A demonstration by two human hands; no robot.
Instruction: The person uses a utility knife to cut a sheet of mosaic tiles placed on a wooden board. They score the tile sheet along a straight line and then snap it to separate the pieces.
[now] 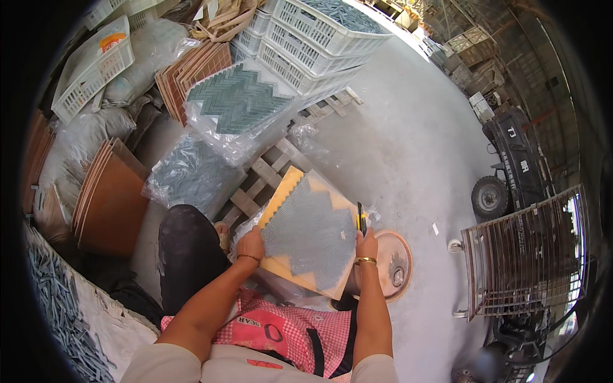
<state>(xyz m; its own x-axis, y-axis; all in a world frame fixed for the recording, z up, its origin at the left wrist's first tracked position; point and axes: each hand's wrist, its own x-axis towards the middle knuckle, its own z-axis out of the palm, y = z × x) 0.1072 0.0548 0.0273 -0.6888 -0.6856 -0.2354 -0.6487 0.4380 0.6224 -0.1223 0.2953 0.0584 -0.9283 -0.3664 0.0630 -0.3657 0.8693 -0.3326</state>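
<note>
In front of my lap I hold a yellow board (288, 184) with a grey mesh-backed tile sheet (308, 230) lying on it; the sheet's edges are zigzag. My left hand (249, 245) is closed on the left edge of the board and sheet. At the opposite edge my right hand (366, 246) is closed around a black and yellow utility knife (362, 220) while gripping the board's side. The knife points away from me. Beyond the board, a stack of green herringbone tile sheets (237, 99) sits in clear plastic. Nearer lies another plastic-wrapped bundle (188, 169).
Wooden pallets (290, 153) lie under the stacks. White crates (319, 60) rise behind them, the top one full of tile strips. Brown boards (112, 198) lean at left, above loose strips (60, 313). A round lid-like top (393, 262) and a metal rack cart (523, 255) are at right.
</note>
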